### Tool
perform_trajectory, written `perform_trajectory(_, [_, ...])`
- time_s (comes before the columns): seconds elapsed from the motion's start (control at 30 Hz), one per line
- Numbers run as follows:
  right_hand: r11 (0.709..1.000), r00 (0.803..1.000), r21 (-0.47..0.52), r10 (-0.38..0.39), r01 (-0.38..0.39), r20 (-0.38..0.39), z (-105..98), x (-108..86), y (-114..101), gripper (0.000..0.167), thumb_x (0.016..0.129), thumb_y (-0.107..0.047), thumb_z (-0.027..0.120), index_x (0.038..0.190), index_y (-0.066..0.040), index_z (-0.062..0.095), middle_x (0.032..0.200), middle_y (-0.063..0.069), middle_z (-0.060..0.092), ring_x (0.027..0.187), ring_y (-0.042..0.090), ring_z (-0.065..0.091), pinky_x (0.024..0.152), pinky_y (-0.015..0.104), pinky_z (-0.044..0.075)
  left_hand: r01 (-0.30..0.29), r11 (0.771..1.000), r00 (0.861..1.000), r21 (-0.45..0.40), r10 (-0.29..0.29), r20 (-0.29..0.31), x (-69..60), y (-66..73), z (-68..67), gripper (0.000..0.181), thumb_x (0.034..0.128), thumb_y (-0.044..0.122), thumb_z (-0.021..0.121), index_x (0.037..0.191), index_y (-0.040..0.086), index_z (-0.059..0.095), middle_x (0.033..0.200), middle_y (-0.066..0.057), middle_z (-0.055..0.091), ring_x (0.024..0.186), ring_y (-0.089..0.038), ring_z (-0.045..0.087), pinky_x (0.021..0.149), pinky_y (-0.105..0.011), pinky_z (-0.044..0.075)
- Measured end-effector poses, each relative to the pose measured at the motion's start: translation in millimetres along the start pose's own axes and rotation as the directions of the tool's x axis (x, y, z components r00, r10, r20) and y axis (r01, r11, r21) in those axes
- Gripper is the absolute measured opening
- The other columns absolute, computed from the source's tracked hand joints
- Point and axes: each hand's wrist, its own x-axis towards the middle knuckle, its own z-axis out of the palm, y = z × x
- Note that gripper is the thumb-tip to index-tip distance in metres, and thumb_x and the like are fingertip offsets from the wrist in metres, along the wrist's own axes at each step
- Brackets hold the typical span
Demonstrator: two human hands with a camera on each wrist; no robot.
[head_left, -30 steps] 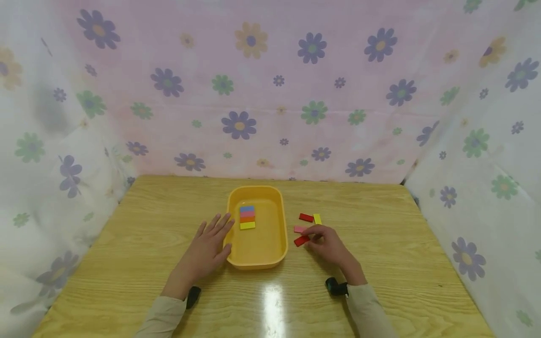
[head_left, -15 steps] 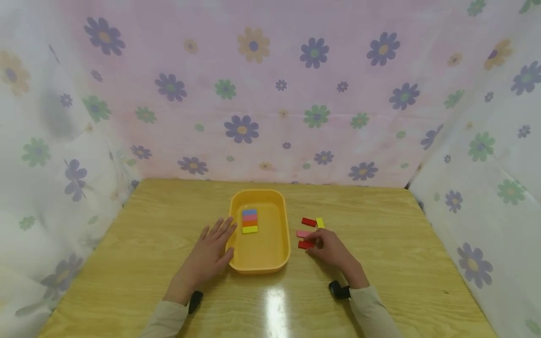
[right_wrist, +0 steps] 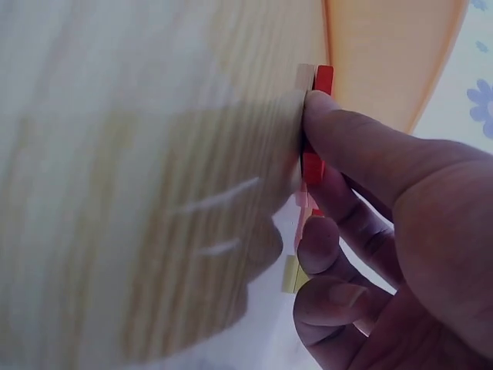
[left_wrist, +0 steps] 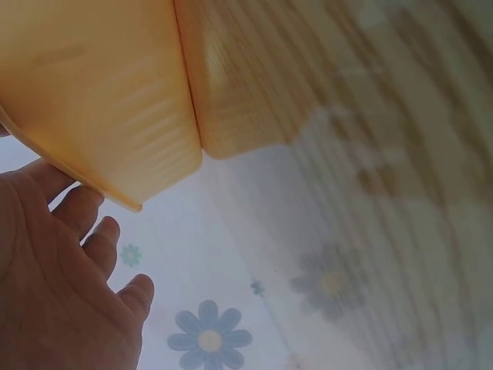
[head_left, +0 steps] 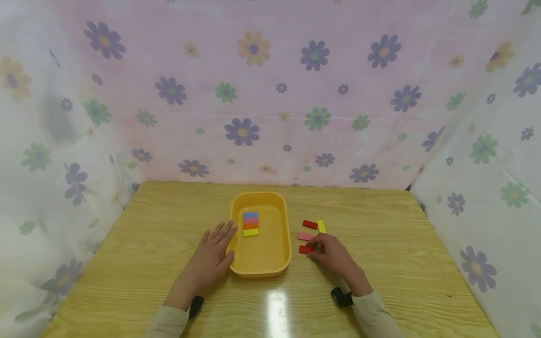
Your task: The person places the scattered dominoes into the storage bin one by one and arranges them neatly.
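Observation:
My left hand (head_left: 207, 263) rests on the left rim of a yellow plastic tray (head_left: 289, 241), fingers spread and mostly straight. In the left wrist view its fingertips touch the tray's rim (left_wrist: 115, 200). To the right of the tray, my right hand (head_left: 334, 258) pinches the nearest red block (head_left: 304, 249), a small flat rectangle, between thumb and finger. The right wrist view shows that red block (right_wrist: 324, 79) at the table surface, its middle covered by the thumb. Just beyond it lie a pink block (head_left: 303, 236), another red block (head_left: 310, 224) and a yellow block (head_left: 321, 226).
Inside the tray, blue (head_left: 250, 215), pink (head_left: 251, 220), orange (head_left: 251, 226) and yellow (head_left: 251, 232) blocks lie side by side near the left wall. A wooden table (head_left: 401, 249) carries everything, with flowered cloth (head_left: 270, 103) at its back and sides.
The whole head view has shifted slightly, so things sit lower in it. My right fingers have closed in on the near red block. My left hand stays on the tray.

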Motion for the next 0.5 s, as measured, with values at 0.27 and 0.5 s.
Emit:
perform_trajectory(0.27, [0.997, 0.999, -0.07, -0.042, 0.043, 0.013, -0.3, -1.3, -4.5, 0.017, 0.088, -0.015, 0.08, 0.104, -0.011, 0.075, 0.093, -0.005, 0.065, 0.078, 0.011, 0.052, 0.069, 0.027, 0.048, -0.002, 1.0, 1.0, 0.006, 0.002, -0.001, -0.9, -1.8, 1.4, 0.06, 0.1018, 0.023, 0.059, 0.156, 0.005, 0.04, 0.166, -0.01, 0.032, 0.153, -0.037, 0.027, 0.12, -0.067, 0.02])
perform_trajectory(0.5, [0.99, 0.999, -0.13, -0.048, 0.046, -0.009, -1.6, -6.7, -7.5, 0.018, 0.089, -0.016, 0.079, 0.106, -0.012, 0.075, 0.096, -0.004, 0.066, 0.081, 0.011, 0.056, 0.073, 0.032, 0.052, 0.002, 1.0, 1.0, 0.025, -0.002, 0.004, -0.3, -1.5, 2.5, 0.061, 0.1024, 0.026, 0.058, 0.157, 0.007, 0.04, 0.166, -0.009, 0.032, 0.153, -0.036, 0.027, 0.12, -0.066, 0.02])
